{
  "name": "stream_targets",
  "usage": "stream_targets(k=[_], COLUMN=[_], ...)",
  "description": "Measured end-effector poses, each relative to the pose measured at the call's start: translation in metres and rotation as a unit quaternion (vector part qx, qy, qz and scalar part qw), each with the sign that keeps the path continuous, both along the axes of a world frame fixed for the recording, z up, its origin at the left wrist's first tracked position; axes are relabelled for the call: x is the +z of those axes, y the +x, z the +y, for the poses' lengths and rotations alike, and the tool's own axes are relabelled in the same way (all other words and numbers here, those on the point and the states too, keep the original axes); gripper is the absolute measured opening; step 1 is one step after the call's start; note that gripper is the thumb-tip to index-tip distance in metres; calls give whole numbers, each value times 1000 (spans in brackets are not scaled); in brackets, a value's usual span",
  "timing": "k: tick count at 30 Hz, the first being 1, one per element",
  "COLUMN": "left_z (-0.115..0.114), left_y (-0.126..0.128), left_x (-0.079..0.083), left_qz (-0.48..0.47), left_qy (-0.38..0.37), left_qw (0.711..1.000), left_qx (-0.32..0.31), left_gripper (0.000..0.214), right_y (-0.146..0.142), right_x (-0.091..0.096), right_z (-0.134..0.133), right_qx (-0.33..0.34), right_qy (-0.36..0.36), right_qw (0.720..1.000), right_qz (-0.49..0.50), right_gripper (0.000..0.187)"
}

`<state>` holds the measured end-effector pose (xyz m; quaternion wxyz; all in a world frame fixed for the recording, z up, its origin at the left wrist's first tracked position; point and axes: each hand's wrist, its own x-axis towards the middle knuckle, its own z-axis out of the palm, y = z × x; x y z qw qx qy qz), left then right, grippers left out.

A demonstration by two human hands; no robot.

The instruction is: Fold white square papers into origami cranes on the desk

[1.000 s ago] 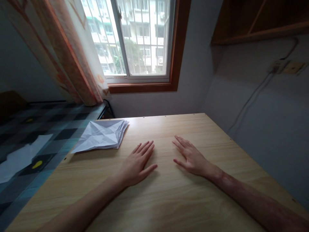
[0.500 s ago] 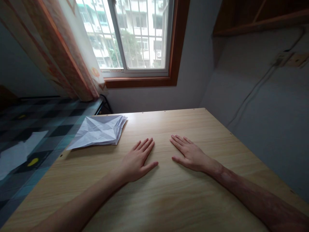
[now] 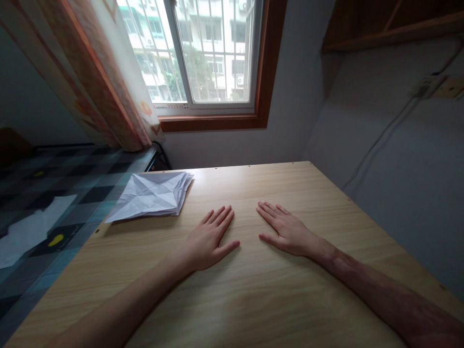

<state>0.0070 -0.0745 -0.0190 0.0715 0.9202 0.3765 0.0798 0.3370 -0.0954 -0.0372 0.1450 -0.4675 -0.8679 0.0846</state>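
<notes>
My left hand [image 3: 210,240] lies palm down on the wooden table [image 3: 232,299], its thumb spread away from the fingers. Across a narrow gap, my right hand [image 3: 284,231] rests flat on the same surface, fingers stretched out and thumb apart. Neither hand holds anything. Beyond my left hand, toward the far left corner, sits a stack of creased white paper sheets [image 3: 154,193]; the top sheet shows crossing fold lines. The left hand is nearest to that stack without touching it.
A bed with a checked cover [image 3: 97,193] stands left of the table, with loose white paper [image 3: 32,229] on it. Behind are a barred window [image 3: 217,58] and a curtain [image 3: 108,82]. At right, a cable [image 3: 380,135] hangs from a wall socket below a wooden shelf [image 3: 395,34].
The whole view has shifted slightly, so things appear a little further right. Both hands stay flat on the table, and the paper stack lies as before.
</notes>
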Motion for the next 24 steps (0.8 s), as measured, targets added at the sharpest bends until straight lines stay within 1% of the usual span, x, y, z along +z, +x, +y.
stream_targets(k=[11, 17, 20, 22, 24], left_z=[-3, -2, 7, 18, 32], left_y=[3, 2, -7, -19, -39], left_x=[8, 14, 26, 40, 58], left_qz=[22, 14, 5, -21, -37], left_qy=[-14, -30, -52, -57, -34], left_qw=[1000, 999, 998, 998, 999], left_qx=[9, 2, -17, -16, -5], left_gripper=[91, 90, 84, 76, 77], right_y=[0, 0, 2, 4, 6], right_x=[3, 2, 1, 0, -2], right_z=[1, 1, 1, 2, 3], right_qx=[3, 6, 12, 17, 20], right_qy=[-12, -6, 6, 20, 35], right_qw=[1000, 1000, 1000, 998, 995], right_qz=[-24, -5, 28, 58, 88], right_gripper=[85, 84, 85, 82, 78])
